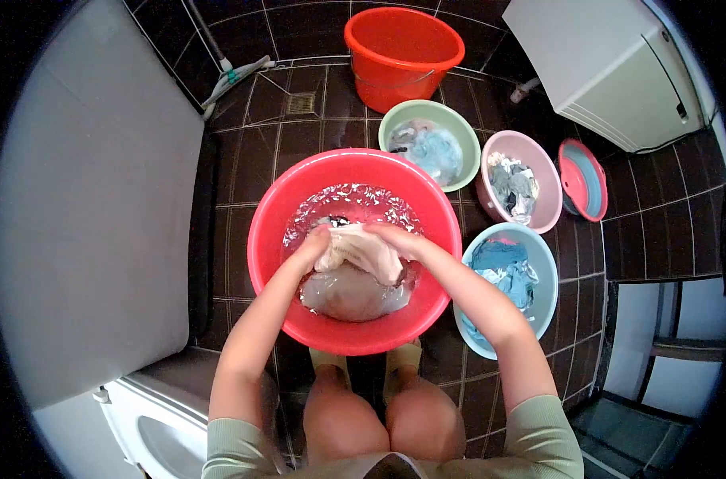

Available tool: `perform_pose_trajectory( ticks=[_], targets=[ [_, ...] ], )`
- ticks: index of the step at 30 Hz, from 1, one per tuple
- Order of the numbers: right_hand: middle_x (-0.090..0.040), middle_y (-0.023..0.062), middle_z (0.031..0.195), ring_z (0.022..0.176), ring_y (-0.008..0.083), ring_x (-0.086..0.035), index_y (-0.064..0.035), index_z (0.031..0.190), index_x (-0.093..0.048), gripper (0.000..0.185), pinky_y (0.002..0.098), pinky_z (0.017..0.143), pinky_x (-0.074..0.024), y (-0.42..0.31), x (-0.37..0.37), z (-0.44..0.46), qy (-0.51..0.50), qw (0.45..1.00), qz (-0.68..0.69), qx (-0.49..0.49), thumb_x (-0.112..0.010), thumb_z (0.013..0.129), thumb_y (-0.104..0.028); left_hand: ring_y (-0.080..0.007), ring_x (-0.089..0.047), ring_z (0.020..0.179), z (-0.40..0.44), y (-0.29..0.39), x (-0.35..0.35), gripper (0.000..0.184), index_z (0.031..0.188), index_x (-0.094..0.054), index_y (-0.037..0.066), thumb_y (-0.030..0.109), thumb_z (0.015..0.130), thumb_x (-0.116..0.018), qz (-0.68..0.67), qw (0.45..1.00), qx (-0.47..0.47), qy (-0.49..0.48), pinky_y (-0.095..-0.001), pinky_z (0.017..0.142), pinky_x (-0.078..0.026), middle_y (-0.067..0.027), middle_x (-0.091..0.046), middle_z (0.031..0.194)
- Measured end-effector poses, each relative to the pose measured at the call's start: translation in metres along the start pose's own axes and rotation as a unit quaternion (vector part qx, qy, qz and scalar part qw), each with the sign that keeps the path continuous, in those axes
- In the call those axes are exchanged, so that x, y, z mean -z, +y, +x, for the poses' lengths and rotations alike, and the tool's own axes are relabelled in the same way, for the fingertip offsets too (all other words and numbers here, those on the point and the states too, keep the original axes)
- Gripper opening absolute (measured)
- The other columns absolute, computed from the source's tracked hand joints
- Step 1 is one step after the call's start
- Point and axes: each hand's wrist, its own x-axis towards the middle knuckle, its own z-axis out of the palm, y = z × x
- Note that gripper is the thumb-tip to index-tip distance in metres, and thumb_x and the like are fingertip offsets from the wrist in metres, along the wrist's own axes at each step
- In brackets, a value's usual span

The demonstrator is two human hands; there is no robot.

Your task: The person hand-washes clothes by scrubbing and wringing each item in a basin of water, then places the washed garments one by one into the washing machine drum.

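A big red basin [269, 199] with water in it stands on the floor in front of my feet. Above its middle, a pale pinkish-white cloth garment [367, 249] is stretched between my two hands, bunched and wet. My left hand [318, 241] is closed on the garment's left end. At the upper right end, my right hand [395, 238] grips it too, with the fingertips partly hidden by the cloth. Below, more pale greyish cloth [351, 294] lies in the water. Something dark shows in the water just beyond my hands.
Behind the basin stand a green basin [469, 137] of soapy laundry and a tall red bucket [403, 80]. To the right are a pink basin [548, 191] and a light-blue basin [546, 311], both holding clothes, and a collapsible basin [583, 180]. A white appliance [618, 72] hangs over the right corner.
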Motion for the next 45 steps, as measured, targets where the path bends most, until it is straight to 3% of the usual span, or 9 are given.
perform_pose_trajectory(
  ticks=[4,9,12,15,20,32,38,40,45],
  targets=[
    [-0.051,0.0183,0.106,0.097,0.0254,-0.053,-0.0076,0.118,-0.039,0.048,0.0328,0.080,-0.0434,0.003,-0.014,0.027,0.197,0.930,-0.304,0.065,-0.051,0.082,-0.038,-0.0184,-0.056,0.080,0.024,-0.020,0.006,0.032,0.104,-0.049,0.004,0.028,0.089,-0.035,-0.191,0.980,0.053,-0.006,-0.0329,0.070,-0.046,-0.0082,-0.059,0.089],
    [-0.045,0.0228,0.114,0.088,0.0381,-0.055,-0.0116,0.119,-0.040,0.050,0.0402,0.074,-0.0458,0.039,-0.019,0.042,0.281,0.692,-0.660,0.083,-0.056,0.074,-0.027,-0.0393,-0.054,0.091,-0.002,-0.009,-0.008,0.041,0.107,-0.046,0.001,0.033,0.081,-0.049,0.447,0.885,-0.013,0.133,-0.0435,0.078,-0.043,-0.0245,-0.055,0.099],
    [-0.054,0.0225,0.100,0.085,0.0335,-0.058,-0.0088,0.114,-0.048,0.042,0.0375,0.072,-0.0468,0.072,0.040,0.088,0.160,0.785,-0.598,-0.026,-0.055,0.073,-0.019,-0.0360,-0.052,0.099,0.001,-0.010,-0.008,0.045,0.113,-0.048,0.009,0.040,0.081,-0.047,0.486,0.872,0.062,0.002,-0.0420,0.084,-0.040,-0.0205,-0.052,0.110],
    [-0.060,0.0130,0.081,0.080,0.0232,-0.058,-0.0020,0.100,-0.055,0.030,0.0316,0.069,-0.0463,0.033,0.023,0.060,0.213,0.958,-0.175,0.084,-0.053,0.071,-0.010,-0.0286,-0.055,0.095,0.024,-0.038,-0.002,0.039,0.113,-0.046,0.002,0.030,0.087,-0.036,0.194,0.977,0.017,-0.083,-0.0371,0.081,-0.043,-0.0171,-0.057,0.102],
    [-0.059,0.0042,0.081,0.076,0.0147,-0.054,-0.0046,0.088,-0.058,0.017,0.0244,0.069,-0.0418,-0.021,-0.023,0.024,0.061,0.980,0.126,0.138,-0.055,0.072,-0.011,-0.0245,-0.055,0.093,-0.002,0.013,-0.014,0.045,0.117,-0.042,0.004,0.036,0.091,-0.025,-0.209,0.973,0.080,-0.064,-0.0369,0.083,-0.043,-0.0112,-0.054,0.107],
    [-0.060,0.0181,0.071,0.070,0.0378,-0.058,-0.0082,0.078,-0.057,0.033,0.0456,0.063,-0.0457,-0.029,-0.060,0.033,0.407,0.806,-0.365,0.227,-0.053,0.077,-0.041,-0.0166,-0.056,0.065,-0.021,0.035,-0.023,0.034,0.097,-0.051,0.010,0.036,0.089,-0.032,-0.361,0.923,0.115,-0.075,-0.0305,0.053,-0.048,-0.0051,-0.058,0.080],
    [-0.052,0.0138,0.101,0.090,0.0327,-0.055,-0.0179,0.098,-0.056,0.035,0.0406,0.077,-0.0440,-0.005,-0.008,0.047,0.388,0.801,-0.419,0.183,-0.059,0.073,-0.041,-0.0255,-0.056,0.079,0.010,0.001,-0.009,0.034,0.107,-0.046,0.004,0.029,0.084,-0.044,0.050,0.996,-0.061,0.051,-0.0326,0.065,-0.046,-0.0153,-0.055,0.092],
    [-0.051,0.0147,0.101,0.090,0.0333,-0.055,-0.0191,0.100,-0.056,0.034,0.0418,0.078,-0.0441,-0.005,-0.006,0.047,0.356,0.788,-0.458,0.207,-0.058,0.073,-0.039,-0.0297,-0.055,0.091,0.005,0.006,-0.013,0.035,0.113,-0.042,0.004,0.021,0.082,-0.047,0.374,0.901,-0.102,0.194,-0.0333,0.074,-0.044,-0.0179,-0.053,0.104],
    [-0.058,0.0183,0.095,0.084,0.0332,-0.058,-0.0159,0.104,-0.057,0.032,0.0427,0.074,-0.0454,0.016,0.005,0.064,0.328,0.750,-0.574,0.035,-0.055,0.075,-0.031,-0.0389,-0.051,0.096,-0.019,0.008,-0.021,0.039,0.114,-0.041,0.005,0.018,0.078,-0.048,0.618,0.781,-0.039,0.080,-0.0422,0.084,-0.038,-0.0147,-0.051,0.113]
  ],
)
